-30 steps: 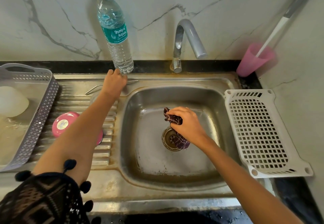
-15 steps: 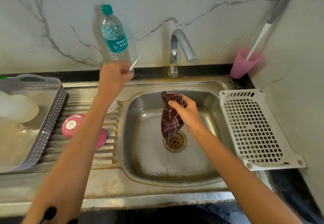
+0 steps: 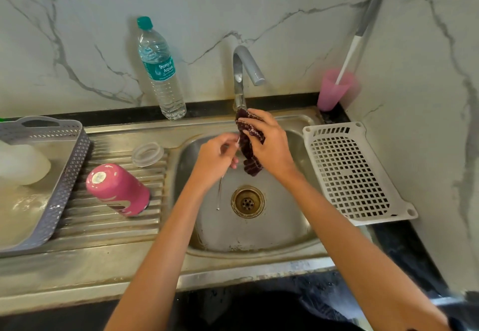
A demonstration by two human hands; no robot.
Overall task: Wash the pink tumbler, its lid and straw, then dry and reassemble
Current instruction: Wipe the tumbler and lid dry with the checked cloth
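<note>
straw (image 3: 219, 193) in left hand (image 3: 215, 159) | cloth (image 3: 251, 166) in right hand (image 3: 270, 146) | tumbler (image 3: 119, 190) apart, left

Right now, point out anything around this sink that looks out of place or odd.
Nothing is spilled or broken. The pink tumbler sits base-up on the drainboard, its clear lid loose beside it, which suits draining. The only blemish is brownish staining along the sink basin rim.

Left arm (image 3: 160, 240): bare, reaching forward from lower left.
Left grip (image 3: 215, 158): fingers curled, pinching a thin straw (image 3: 220, 196) that hangs down.
Right arm (image 3: 350, 240): bare, reaching in from lower right.
Right grip (image 3: 270, 144): fingers wrapped round a dark cloth (image 3: 252, 167), just beside the left grip.
</note>
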